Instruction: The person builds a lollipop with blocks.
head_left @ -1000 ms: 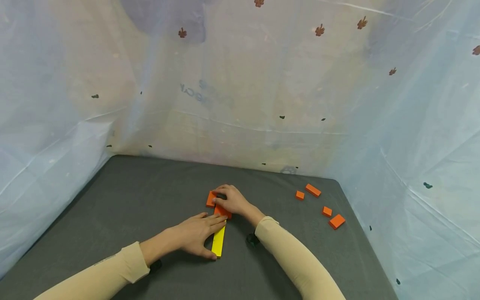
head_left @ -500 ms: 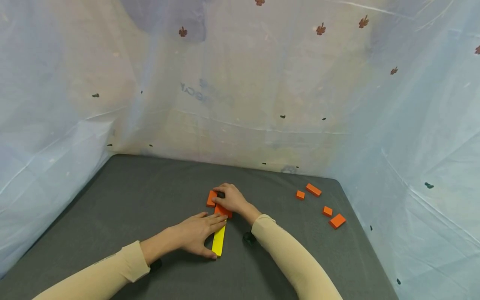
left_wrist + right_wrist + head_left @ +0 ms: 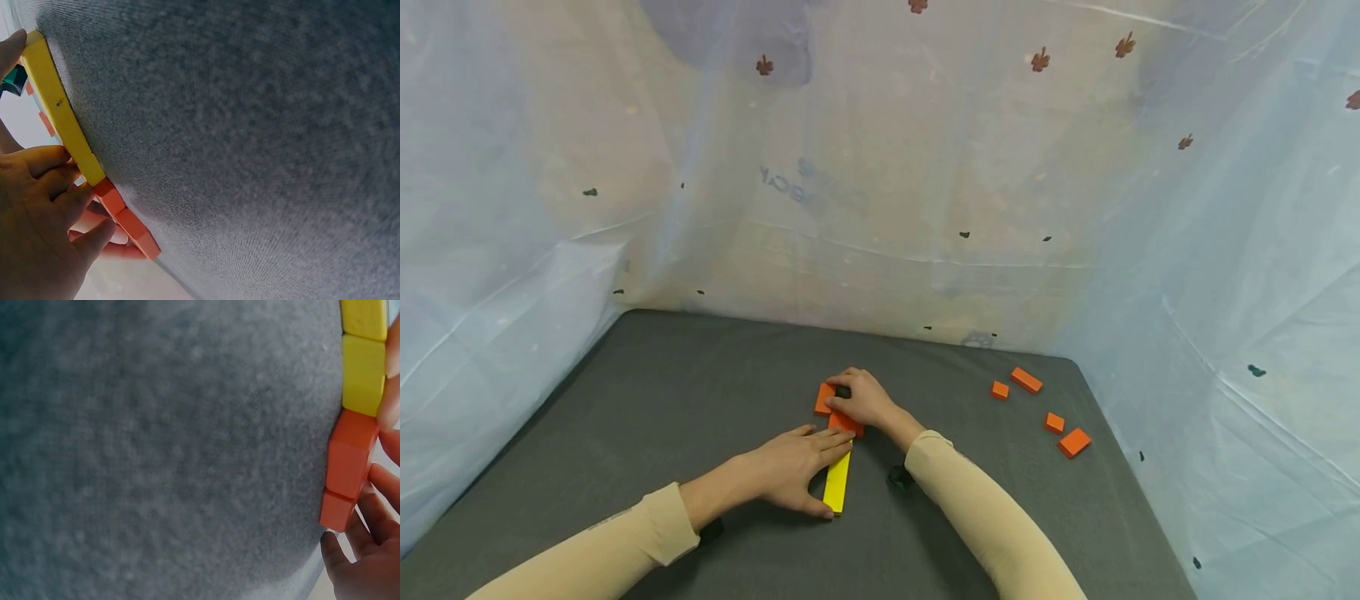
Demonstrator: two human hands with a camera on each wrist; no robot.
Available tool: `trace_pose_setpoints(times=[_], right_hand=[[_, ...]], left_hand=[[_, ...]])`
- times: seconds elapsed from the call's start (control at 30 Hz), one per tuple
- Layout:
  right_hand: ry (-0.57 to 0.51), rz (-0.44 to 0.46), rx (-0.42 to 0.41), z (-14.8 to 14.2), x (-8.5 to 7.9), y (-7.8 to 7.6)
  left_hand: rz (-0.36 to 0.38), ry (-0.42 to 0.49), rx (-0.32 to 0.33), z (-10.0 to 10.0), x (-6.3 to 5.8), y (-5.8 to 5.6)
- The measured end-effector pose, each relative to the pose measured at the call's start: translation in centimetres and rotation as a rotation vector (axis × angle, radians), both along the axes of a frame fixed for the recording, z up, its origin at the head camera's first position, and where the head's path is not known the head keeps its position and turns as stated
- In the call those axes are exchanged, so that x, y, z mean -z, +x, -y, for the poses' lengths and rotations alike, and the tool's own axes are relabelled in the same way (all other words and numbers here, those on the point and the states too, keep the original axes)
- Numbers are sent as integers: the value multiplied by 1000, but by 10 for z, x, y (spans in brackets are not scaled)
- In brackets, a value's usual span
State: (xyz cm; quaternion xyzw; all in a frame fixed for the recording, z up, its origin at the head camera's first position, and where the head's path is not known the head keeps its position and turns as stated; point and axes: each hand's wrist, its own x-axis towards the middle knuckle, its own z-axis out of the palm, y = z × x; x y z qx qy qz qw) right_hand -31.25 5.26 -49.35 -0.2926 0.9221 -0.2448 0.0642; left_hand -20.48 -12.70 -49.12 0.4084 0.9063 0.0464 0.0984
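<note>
Several blocks lie end to end on the dark table, in a line with a slight bend. A long yellow block [image 3: 837, 485] forms the near end; in the right wrist view a seam crosses its yellow side [image 3: 364, 375]. Beyond it come an orange block [image 3: 841, 423] and a far orange block [image 3: 823, 399]. My left hand [image 3: 793, 468] rests along the yellow block, thumb at its near end and straight fingers reaching the orange junction. My right hand [image 3: 867, 402] holds the far orange block with index finger and thumb; its other fingers are mostly hidden.
Loose orange blocks lie to the right: a small one [image 3: 1000, 391] beside a longer one [image 3: 1026, 381], and another small one [image 3: 1054, 423] near a wider one [image 3: 1074, 443]. Translucent sheeting [image 3: 880, 208] hangs behind and beside the grey table [image 3: 700, 375].
The far orange block has edged very slightly right, and my right forearm has shifted a little left. My left hand stays in place.
</note>
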Motion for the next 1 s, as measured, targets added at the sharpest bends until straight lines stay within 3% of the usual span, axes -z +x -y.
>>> trace_pose_setpoints(times=[0.83, 1.0], right_hand=[[-4, 7, 3, -1, 0, 2], [-55, 28, 1, -4, 0, 2]], left_hand=[[-11, -20, -6, 0, 2, -2], [-12, -23, -4, 0, 2, -1]])
